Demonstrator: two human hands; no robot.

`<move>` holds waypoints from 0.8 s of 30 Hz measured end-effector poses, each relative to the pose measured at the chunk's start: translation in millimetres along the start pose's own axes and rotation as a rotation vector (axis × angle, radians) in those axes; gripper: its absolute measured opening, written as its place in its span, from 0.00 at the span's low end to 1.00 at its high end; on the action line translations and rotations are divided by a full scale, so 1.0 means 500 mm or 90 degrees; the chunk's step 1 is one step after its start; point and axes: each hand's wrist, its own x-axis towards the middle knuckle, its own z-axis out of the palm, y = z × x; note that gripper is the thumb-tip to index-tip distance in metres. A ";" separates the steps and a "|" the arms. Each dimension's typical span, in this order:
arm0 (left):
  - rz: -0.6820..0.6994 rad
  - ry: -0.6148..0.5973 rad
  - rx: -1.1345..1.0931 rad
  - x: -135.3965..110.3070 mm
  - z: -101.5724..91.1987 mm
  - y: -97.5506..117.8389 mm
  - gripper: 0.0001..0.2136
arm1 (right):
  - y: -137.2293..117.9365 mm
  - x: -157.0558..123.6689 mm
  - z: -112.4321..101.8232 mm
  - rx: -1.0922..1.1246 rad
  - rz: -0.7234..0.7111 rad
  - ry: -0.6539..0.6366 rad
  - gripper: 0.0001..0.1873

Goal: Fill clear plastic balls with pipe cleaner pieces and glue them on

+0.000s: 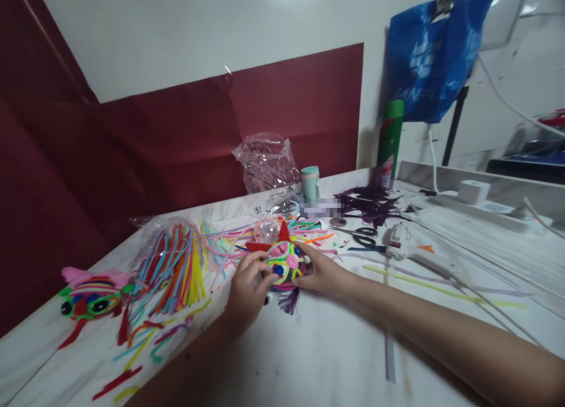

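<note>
Between my two hands is a colourful pipe-cleaner animal head (286,264) with blue eyes, a pink nose, red pointed ears and a dark purple tassel at its lower edge. My left hand (251,286) grips its left side, thumb and fingers pressed near the blue eye. On the other side, the fingers of my right hand (320,271) are closed round its right edge. Just behind it lies a clear round plastic piece (267,232). A second finished-looking pipe-cleaner head (92,295), with pink ears and red tassels, rests at the far left.
Bundles of coloured pipe cleaners (176,265) lie left, with cut pieces in front. Scissors (364,236), a white glue gun (399,242) with its cord and purple shreds (366,204) are at right. A mint-coloured container (309,183) and plastic bag (267,162) stand behind.
</note>
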 end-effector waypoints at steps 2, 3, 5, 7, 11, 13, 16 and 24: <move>-0.024 0.004 -0.013 0.003 0.002 0.003 0.04 | -0.003 -0.005 0.006 -0.007 -0.014 -0.004 0.45; -0.022 0.000 -0.015 0.004 0.002 0.004 0.05 | -0.004 -0.007 0.008 -0.004 -0.015 -0.008 0.45; -0.003 -0.011 -0.014 0.005 0.003 0.003 0.05 | -0.004 -0.010 0.011 0.012 -0.017 -0.005 0.45; 0.018 -0.018 -0.010 0.005 0.004 0.002 0.04 | -0.001 -0.011 0.014 0.031 -0.029 0.006 0.43; 0.044 -0.017 0.005 0.008 0.005 0.002 0.04 | 0.005 -0.014 0.014 0.034 -0.031 0.015 0.42; 0.054 -0.017 0.008 0.009 0.005 0.003 0.04 | 0.004 -0.015 0.013 0.030 -0.021 0.006 0.42; 0.072 -0.014 0.010 0.009 0.005 0.004 0.05 | -0.001 -0.016 0.013 0.012 -0.005 -0.003 0.43; 0.113 -0.008 0.020 0.003 0.003 0.004 0.04 | -0.007 -0.018 0.011 -0.036 -0.010 0.002 0.44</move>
